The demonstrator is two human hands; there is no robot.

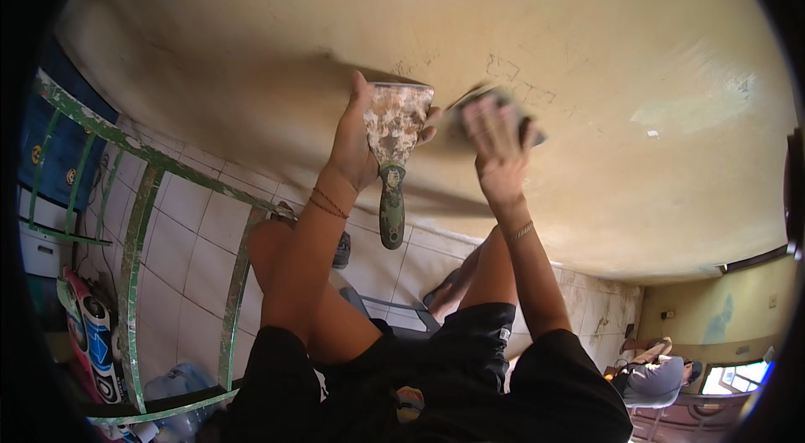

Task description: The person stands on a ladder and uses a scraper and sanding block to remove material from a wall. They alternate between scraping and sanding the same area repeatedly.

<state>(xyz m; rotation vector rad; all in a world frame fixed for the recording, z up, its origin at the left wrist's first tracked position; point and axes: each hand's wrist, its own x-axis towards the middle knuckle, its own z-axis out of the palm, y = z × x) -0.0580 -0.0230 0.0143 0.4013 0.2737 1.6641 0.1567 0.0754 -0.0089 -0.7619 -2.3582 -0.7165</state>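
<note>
A wide putty knife [399,128] lies across my left hand [355,147], its blade crusted with dried white and brown filler. The thumb shows along one blade edge and fingertips curl round the other, while the green handle hangs down towards me. My right hand [500,134] is spread flat over a dark sheet, likely sandpaper [538,133], against the yellowish wall [604,21]. Motion blurs that hand and the sheet. Pencil lines [531,89] and scuffs mark the wall around them, and a paler patch [692,97] lies further right.
On the left stands a green metal frame [132,241] with chipped paint, and a clear plastic bottle [179,389] behind it. White tiles [182,254] cover the floor below the wall. At lower right, another person [654,377] sits near a bright window [736,377].
</note>
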